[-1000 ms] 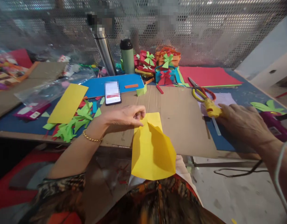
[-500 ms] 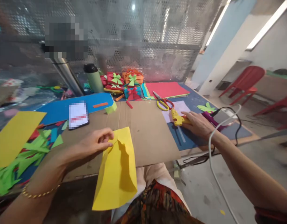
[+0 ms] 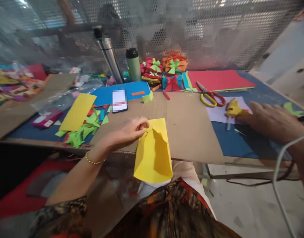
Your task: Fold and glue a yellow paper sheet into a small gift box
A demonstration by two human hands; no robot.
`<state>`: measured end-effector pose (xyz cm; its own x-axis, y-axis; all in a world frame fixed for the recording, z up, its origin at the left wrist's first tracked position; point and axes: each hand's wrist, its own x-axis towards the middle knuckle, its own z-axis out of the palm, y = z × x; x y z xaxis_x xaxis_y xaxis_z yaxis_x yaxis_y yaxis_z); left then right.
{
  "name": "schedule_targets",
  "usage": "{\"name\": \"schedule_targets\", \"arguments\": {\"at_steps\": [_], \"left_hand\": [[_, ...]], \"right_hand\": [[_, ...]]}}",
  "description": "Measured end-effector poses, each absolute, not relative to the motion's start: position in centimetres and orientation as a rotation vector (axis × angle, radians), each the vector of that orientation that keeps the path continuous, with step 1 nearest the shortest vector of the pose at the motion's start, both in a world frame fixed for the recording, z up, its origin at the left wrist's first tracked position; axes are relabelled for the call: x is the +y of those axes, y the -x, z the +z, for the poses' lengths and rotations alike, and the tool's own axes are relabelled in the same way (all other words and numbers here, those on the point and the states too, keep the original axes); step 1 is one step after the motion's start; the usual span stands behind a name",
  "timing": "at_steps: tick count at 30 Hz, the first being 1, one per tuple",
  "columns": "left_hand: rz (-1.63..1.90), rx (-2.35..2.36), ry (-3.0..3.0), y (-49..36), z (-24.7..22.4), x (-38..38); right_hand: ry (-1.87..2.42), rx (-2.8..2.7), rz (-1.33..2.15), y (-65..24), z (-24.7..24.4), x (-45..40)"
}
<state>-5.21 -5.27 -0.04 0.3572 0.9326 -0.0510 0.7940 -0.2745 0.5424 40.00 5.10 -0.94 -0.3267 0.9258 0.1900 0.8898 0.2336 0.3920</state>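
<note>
My left hand (image 3: 132, 130) pinches the upper left edge of a yellow paper sheet (image 3: 158, 158). The sheet is curved, with its sides raised and a shadow down its middle, and its lower end hangs past the table edge. A cardboard sheet (image 3: 191, 132) lies beneath. Over on the right, my right hand (image 3: 273, 119) is blurred, its fingers closed around the rear of a yellow glue gun (image 3: 233, 108). The gun is over a lilac paper (image 3: 216, 114). Scissors (image 3: 212, 99) with yellow and red handles lie just left of it.
A phone (image 3: 119, 100) lies on the cardboard, near green paper scraps (image 3: 82, 132) and another yellow sheet (image 3: 79, 112). Behind stand a green bottle (image 3: 133, 66), small decorated paper bags (image 3: 173, 79) and red sheets (image 3: 218, 79). A pale cable (image 3: 278, 185) crosses my right arm.
The view has turned left, showing more of the table's left side. The glue gun has shifted right, away from the scissors, with my right hand. My left hand keeps its pinch on the yellow sheet.
</note>
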Motion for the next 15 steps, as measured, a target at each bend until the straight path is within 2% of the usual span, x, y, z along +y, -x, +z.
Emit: {"name": "schedule_targets", "arguments": {"at_steps": [3, 6, 9, 11, 15], "left_hand": [[0.437, 1.554, -2.231, 5.1, 0.4, -6.8], [0.483, 1.605, -2.353, 5.4, 1.1, -8.6], [0.548, 1.613, -2.441, 5.9, 1.5, -9.9], [0.55, 1.618, -2.477, 6.3, 1.4, -10.1], [0.431, 1.63, -2.582, 6.9, 0.1, -9.8]], "right_hand": [[-1.691, 2.441, 0.982, -38.0, 0.0, 2.9], [-1.399, 2.991, 1.088, -34.0, 1.0, 0.2], [-0.906, 3.572, 0.565, -28.9, 1.8, -1.7], [-0.761, 3.67, 0.139, -25.9, 2.1, -2.0], [-0.601, 3.609, -0.453, -21.8, 1.6, -1.0]]}}
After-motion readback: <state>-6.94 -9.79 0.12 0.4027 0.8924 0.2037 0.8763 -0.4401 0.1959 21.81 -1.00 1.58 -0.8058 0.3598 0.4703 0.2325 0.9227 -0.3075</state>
